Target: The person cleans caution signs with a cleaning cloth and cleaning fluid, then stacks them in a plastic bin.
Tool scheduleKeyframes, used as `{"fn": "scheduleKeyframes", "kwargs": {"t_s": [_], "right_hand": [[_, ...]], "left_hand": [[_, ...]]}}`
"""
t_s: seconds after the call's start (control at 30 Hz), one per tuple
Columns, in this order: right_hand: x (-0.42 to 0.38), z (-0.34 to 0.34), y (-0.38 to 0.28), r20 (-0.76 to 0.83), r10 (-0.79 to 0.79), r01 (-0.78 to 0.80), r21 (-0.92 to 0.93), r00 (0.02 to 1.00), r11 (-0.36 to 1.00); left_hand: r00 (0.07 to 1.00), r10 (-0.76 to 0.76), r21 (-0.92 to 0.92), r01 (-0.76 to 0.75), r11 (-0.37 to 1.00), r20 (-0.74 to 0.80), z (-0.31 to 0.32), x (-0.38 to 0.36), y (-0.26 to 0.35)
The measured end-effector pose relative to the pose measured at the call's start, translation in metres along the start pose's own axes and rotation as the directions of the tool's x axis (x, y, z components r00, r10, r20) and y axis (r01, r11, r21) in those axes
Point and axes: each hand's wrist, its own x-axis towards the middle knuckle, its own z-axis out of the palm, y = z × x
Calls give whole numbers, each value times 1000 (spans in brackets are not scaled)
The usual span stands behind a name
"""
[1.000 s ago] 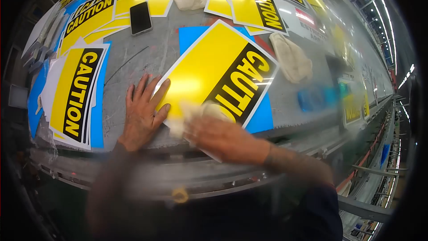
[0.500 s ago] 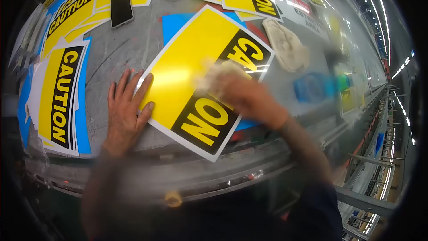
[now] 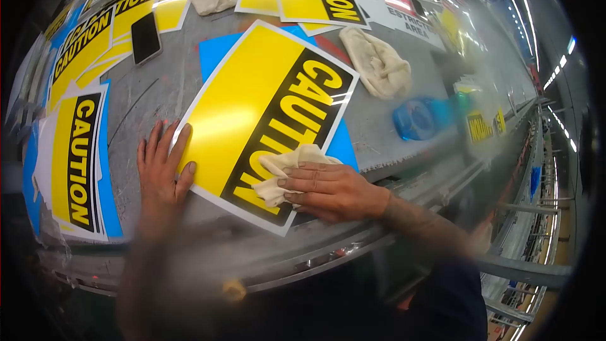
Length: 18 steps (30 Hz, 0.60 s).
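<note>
Across the yellow sign (image 3: 233,113) lettered "CAUTION", the right hand (image 3: 334,191) presses a bunched cloth (image 3: 284,173) under its fingers; the left hand (image 3: 161,167), fingers spread, touches the edge.

Looks like a sign workshop or factory floor: long grey metal table (image 3: 136,104), scuffed & scratched, w/ printed yellow CAUTION signs (image 3: 79,164) in stacks, a "...ESTRICTED AREA" sign (image 3: 413,22), cloths (image 3: 379,66) & a blue bottle (image 3: 416,119); metal framing (image 3: 527,271) alongside, rows of strip lights (image 3: 560,63) running into the distance.
</note>
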Motion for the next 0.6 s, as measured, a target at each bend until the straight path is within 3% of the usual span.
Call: {"fn": "scheduleKeyframes", "kwargs": {"t_s": [0.07,0.1,0.13,0.2,0.27,0.33,0.4,0.43,0.47,0.53,0.6], "right_hand": [[-6,-4,20,-27,25,-26,-23,999,999],[-11,-14,50,-100,77,-96,-201,992,975],[-12,-26,74,-187,237,-277,-228,953,933],[4,-34,74,-216,515,-549,-143,829,824],[-1,3,35,-162,376,-403,-191,912,895],[2,16,5,31,104,-97,-191,994,977],[-4,1,39,-60,361,-366,-135,931,921],[9,-23,53,-85,551,-557,-72,830,827],[11,-31,80,-192,547,-575,-142,814,806],[18,-12,67,-233,548,-588,-167,803,791],[16,15,41,-265,229,-332,-465,937,821]], "left_hand": [[1000,9,-2,-9,1000,10,0,0,0],[1000,10,-3,-10,1000,6,0,2,0],[1000,6,-4,-6,1000,7,0,2,1],[1000,0,-10,1,1000,25,-2,-3,2],[1000,-5,-15,5,1000,30,-4,0,3],[999,-4,-1,4,1000,33,-2,-1,0],[999,-2,3,2,1000,49,-1,0,0],[998,-5,3,4,1000,56,-2,0,1],[998,-11,4,11,1000,64,-4,-1,2],[996,-20,-3,20,1000,88,-5,-1,2],[995,-21,-3,21,1000,102,-7,1,1]]}}
